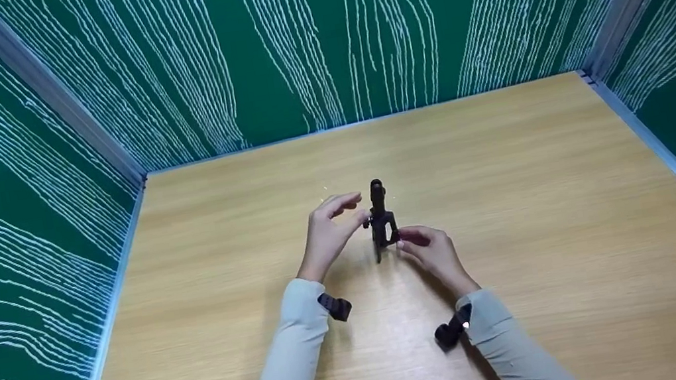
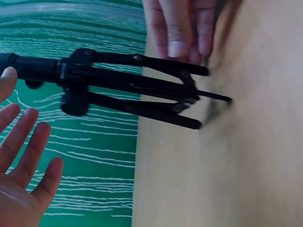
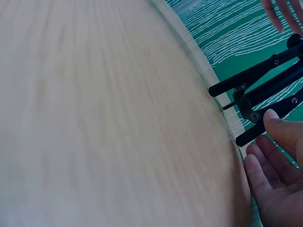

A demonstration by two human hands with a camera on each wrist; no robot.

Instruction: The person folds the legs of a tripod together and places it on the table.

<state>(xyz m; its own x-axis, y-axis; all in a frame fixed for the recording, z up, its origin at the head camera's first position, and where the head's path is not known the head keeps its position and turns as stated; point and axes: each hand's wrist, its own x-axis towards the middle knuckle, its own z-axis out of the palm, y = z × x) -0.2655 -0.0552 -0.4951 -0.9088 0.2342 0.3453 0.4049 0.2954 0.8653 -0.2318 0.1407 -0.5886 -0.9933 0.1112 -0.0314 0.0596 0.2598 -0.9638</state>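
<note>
A small black tripod (image 1: pixel 381 220) stands upright over the table, its legs partly spread and a thin centre rod poking out below. In the left wrist view the tripod (image 2: pixel 128 85) lies sideways across the picture, with a round knob (image 2: pixel 75 103) on its side. My left hand (image 1: pixel 329 230) is beside the tripod's upper part, fingers loosely spread and thumb tip close to the column. Low on the other side, my right hand (image 1: pixel 433 255) pinches one leg (image 3: pixel 279 109) between thumb and fingers.
The wooden table (image 1: pixel 510 177) stretches out around the tripod. Green panels with white wavy lines (image 1: pixel 283 44) wall it in at the back, left and right. Black wrist cameras (image 1: pixel 335 308) sit on both sleeves.
</note>
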